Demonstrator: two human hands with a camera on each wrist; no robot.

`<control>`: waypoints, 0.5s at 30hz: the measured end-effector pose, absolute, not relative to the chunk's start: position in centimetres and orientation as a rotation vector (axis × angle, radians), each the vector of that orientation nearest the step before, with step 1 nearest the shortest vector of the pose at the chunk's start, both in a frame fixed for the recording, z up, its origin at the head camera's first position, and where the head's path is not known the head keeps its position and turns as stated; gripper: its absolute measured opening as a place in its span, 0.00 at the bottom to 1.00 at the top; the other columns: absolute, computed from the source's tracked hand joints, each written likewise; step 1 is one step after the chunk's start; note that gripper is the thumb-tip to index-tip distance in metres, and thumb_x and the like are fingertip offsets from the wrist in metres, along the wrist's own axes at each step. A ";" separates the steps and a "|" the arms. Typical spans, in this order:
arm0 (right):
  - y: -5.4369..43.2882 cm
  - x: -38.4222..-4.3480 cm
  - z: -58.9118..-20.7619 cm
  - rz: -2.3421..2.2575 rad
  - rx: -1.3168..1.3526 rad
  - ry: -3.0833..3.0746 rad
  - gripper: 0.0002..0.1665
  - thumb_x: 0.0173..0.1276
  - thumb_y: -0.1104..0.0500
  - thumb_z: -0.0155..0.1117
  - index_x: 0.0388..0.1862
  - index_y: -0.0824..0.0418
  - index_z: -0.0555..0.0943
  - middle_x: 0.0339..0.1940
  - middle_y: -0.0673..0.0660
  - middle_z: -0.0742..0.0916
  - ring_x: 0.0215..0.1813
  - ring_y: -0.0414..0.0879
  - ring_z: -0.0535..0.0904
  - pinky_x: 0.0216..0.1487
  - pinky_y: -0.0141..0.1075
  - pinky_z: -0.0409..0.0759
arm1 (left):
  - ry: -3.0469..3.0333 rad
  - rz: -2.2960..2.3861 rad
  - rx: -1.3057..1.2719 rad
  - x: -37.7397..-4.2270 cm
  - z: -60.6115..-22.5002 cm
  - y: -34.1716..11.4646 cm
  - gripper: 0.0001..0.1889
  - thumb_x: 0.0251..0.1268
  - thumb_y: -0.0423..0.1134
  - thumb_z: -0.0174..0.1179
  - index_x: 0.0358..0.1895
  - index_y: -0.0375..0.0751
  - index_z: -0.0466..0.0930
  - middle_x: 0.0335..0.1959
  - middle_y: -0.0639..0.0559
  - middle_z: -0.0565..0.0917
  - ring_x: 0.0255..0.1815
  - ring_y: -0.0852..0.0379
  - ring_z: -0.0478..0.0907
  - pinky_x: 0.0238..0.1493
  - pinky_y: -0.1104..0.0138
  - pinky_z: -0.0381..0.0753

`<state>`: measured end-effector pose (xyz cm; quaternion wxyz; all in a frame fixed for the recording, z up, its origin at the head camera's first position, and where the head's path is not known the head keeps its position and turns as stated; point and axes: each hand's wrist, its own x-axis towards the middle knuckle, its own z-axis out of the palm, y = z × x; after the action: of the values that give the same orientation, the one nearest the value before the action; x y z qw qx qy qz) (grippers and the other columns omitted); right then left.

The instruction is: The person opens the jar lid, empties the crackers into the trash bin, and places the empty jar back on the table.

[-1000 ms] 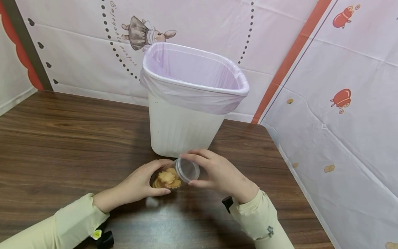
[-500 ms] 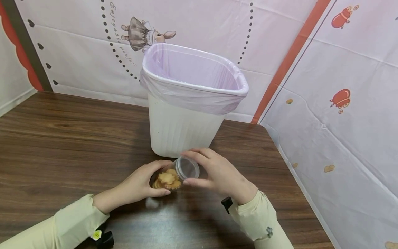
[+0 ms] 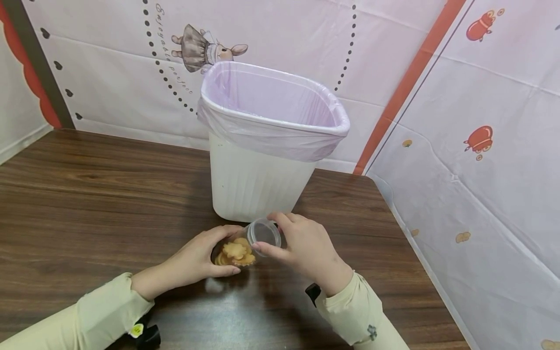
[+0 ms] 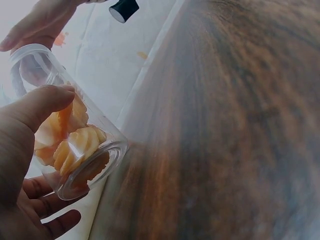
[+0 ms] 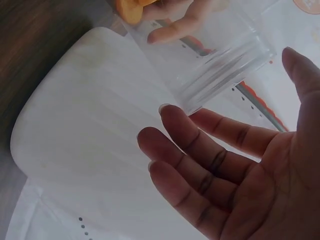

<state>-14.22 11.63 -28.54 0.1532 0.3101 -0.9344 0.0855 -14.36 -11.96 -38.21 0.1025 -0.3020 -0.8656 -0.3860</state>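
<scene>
A clear plastic jar (image 3: 247, 234) lies tilted low over the table, its ringed mouth end pointing right toward my right hand. Yellow flower-shaped cookies (image 3: 235, 251) fill its lower part. My left hand (image 3: 197, 256) grips the jar round its body; the left wrist view shows the thumb over the wall and the jar's base (image 4: 95, 170) close to the tabletop. Around the mouth my right hand (image 3: 306, 248) has loosely bent fingers. In the right wrist view, its thumb stands apart from the ridged mouth end (image 5: 227, 70) while the fingertips are right at the rim.
Just behind the jar stands a white bin (image 3: 258, 180) lined with a pale purple bag (image 3: 271, 141). A brown wood-grain table (image 3: 109, 194) lies under everything. Printed cloth (image 3: 284, 34) hangs at the back, and more cloth (image 3: 472, 204) rises along the right edge.
My right hand has turned at the wrist, its thumb shifting from below the jar's mouth to across its front. Its sleeve has moved slightly left. The left hand and jar stay nearly still.
</scene>
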 end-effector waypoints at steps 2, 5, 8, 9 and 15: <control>11.6 -14.2 -28.6 0.232 0.885 -2.673 0.33 0.56 0.31 0.63 0.52 0.52 0.79 0.32 0.47 0.85 0.27 0.37 0.77 0.28 0.32 0.75 | -2.556 -1.140 -0.891 -14.3 -38.2 -11.9 0.37 0.46 0.49 0.75 0.63 0.49 0.71 0.55 0.60 0.80 0.50 0.66 0.76 0.52 0.63 0.76; 11.5 -14.2 -28.7 0.210 0.883 -2.668 0.34 0.56 0.30 0.63 0.52 0.52 0.79 0.34 0.47 0.86 0.28 0.38 0.78 0.28 0.32 0.75 | -2.553 -1.133 -0.893 -14.3 -38.2 -11.9 0.37 0.45 0.49 0.75 0.63 0.49 0.71 0.55 0.60 0.80 0.50 0.66 0.76 0.53 0.63 0.76; 11.5 -14.2 -28.7 0.211 0.891 -2.664 0.34 0.56 0.31 0.64 0.52 0.52 0.79 0.34 0.47 0.86 0.29 0.38 0.78 0.29 0.33 0.76 | -2.544 -1.134 -0.902 -14.4 -38.3 -12.0 0.37 0.46 0.49 0.75 0.62 0.49 0.71 0.55 0.59 0.80 0.50 0.65 0.76 0.52 0.62 0.76; 11.5 -14.2 -28.7 0.215 0.896 -2.664 0.34 0.56 0.31 0.64 0.52 0.52 0.79 0.34 0.48 0.86 0.30 0.38 0.78 0.30 0.33 0.76 | -2.542 -1.136 -0.905 -14.4 -38.3 -12.0 0.36 0.47 0.49 0.75 0.62 0.49 0.71 0.55 0.58 0.80 0.50 0.64 0.77 0.52 0.62 0.76; 11.5 -14.2 -28.7 0.221 0.936 -2.654 0.35 0.57 0.31 0.64 0.53 0.54 0.79 0.35 0.48 0.86 0.33 0.39 0.79 0.32 0.34 0.78 | -2.555 -1.162 -0.898 -14.3 -38.1 -12.0 0.37 0.45 0.48 0.75 0.63 0.50 0.71 0.54 0.60 0.80 0.50 0.66 0.76 0.53 0.63 0.76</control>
<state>-14.22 11.49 -28.72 0.1587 0.3273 -0.9283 0.0772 -14.29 -11.96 -38.08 0.0974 -0.3032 -0.8629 -0.3924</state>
